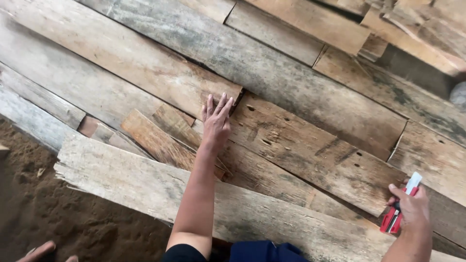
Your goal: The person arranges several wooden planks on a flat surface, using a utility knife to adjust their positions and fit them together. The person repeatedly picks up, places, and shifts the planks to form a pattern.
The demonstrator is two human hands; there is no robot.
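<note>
My left hand [216, 122] lies flat, fingers together, on the end of a weathered wooden plank [145, 68] where it meets a brown plank with nail holes [310, 150]. At the lower right, my right hand [413, 207] grips a red and white tool [399, 208] with a white tip, held over the planks. A long pale plank [145, 184] with a splintered left end runs across in front of me, under my left forearm.
Many old boards lie stacked at angles across the whole view, with short reddish offcuts [160, 140] between them. Sawdust-covered ground [43, 213] lies at the lower left. A foot [41, 251] shows at the bottom left edge.
</note>
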